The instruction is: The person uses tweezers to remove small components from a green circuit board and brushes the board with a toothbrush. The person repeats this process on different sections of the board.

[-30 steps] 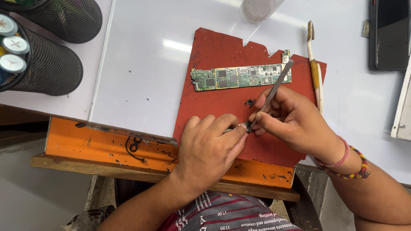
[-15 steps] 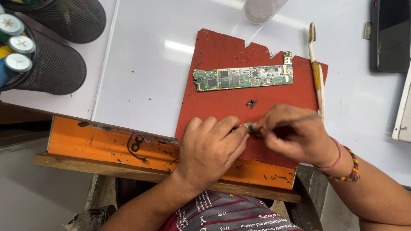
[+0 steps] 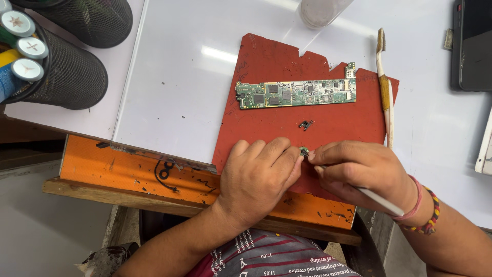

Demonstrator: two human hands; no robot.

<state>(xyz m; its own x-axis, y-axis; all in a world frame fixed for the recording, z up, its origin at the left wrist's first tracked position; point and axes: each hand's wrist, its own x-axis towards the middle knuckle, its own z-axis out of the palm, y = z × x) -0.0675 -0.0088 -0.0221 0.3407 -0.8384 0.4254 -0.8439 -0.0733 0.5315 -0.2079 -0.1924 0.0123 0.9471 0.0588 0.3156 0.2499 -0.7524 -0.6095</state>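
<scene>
A long green circuit board [image 3: 296, 93] lies across a red mat [image 3: 266, 61] on a white table. A small black part [image 3: 305, 124] rests on the mat below the board. My left hand [image 3: 256, 177] and my right hand [image 3: 361, 172] meet at the mat's near edge, fingertips pinching a tiny greenish component [image 3: 303, 151] between them. My right hand also holds a slim metal tool [image 3: 379, 201], whose shaft sticks out behind the palm toward my wrist.
A toothbrush with a yellow band [image 3: 385, 87] lies along the mat's right edge. Two black mesh holders [image 3: 66, 77] stand at the far left. A clear jar [image 3: 322, 11] sits at the top, a dark phone [image 3: 474, 43] at the right. An orange wooden ledge [image 3: 128, 169] fronts the table.
My right hand turned the metal tool from pointing up at the board to lying back under the palm. Both hands closed in on the tiny component.
</scene>
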